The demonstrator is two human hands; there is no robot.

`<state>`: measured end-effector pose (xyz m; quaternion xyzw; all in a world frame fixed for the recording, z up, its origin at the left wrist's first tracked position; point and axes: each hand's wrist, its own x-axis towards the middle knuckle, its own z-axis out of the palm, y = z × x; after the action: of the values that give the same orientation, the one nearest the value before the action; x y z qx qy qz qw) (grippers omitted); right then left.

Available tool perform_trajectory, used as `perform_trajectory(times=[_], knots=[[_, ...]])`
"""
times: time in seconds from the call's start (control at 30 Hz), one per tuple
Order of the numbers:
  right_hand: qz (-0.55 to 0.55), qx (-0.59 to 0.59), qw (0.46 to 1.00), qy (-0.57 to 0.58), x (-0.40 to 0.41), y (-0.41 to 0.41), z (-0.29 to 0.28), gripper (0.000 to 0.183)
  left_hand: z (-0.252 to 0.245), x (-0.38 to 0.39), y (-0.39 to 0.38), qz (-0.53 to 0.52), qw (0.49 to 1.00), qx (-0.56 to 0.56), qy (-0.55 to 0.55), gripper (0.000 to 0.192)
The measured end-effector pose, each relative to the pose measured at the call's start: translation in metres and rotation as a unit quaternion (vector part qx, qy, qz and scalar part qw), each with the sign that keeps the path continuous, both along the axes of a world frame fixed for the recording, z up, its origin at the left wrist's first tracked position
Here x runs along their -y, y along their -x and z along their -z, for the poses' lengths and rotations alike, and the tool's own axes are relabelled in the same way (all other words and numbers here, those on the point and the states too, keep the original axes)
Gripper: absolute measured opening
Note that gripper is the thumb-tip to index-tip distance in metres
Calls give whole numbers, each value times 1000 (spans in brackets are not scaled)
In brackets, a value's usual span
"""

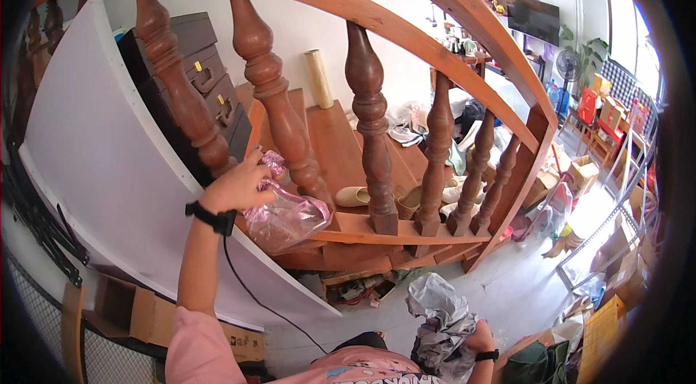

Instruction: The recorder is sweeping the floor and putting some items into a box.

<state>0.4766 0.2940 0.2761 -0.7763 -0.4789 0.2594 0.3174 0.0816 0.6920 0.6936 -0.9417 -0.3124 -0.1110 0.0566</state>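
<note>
My left hand (239, 183) reaches to the stair railing and grips a clear plastic item with pink glittery trim (293, 215). Its exact kind cannot be told. A pink glittery piece (273, 163) shows just beyond the fingers, near a turned wooden baluster (288, 128). Low on the right, my right hand (481, 338) clutches crumpled grey plastic bags (440, 313) beside my body. Past the balusters, a beige slip-on shoe (350, 196) rests on the wooden stairs (334, 139), with white shoes (462, 191) farther right.
A large white panel (119, 128) leans along the railing at left. Dark drawer boxes (190, 41) and a wooden cylinder (318, 78) stand on the steps. Cardboard boxes (138, 310) lie low left. A metal frame (598, 232), cartons (584, 175) and a yellow crate (601, 335) crowd the right.
</note>
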Motion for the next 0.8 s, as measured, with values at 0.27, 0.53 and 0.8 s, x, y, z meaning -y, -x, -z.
perform_trajectory(times=[0.27, 0.53, 0.8], knots=[[-7, 6, 999, 41, -27, -1, -4, 49, -59, -49, -16, -70, 976, -158, 131, 34], [-22, -21, 988, 149, -32, 1, 9, 53, -50, -72, -36, -164, 973, -80, -143, 31], [-47, 9, 996, 77, -41, 17, 12, 59, 41, -207, -46, -216, 976, 11, -5, 35]])
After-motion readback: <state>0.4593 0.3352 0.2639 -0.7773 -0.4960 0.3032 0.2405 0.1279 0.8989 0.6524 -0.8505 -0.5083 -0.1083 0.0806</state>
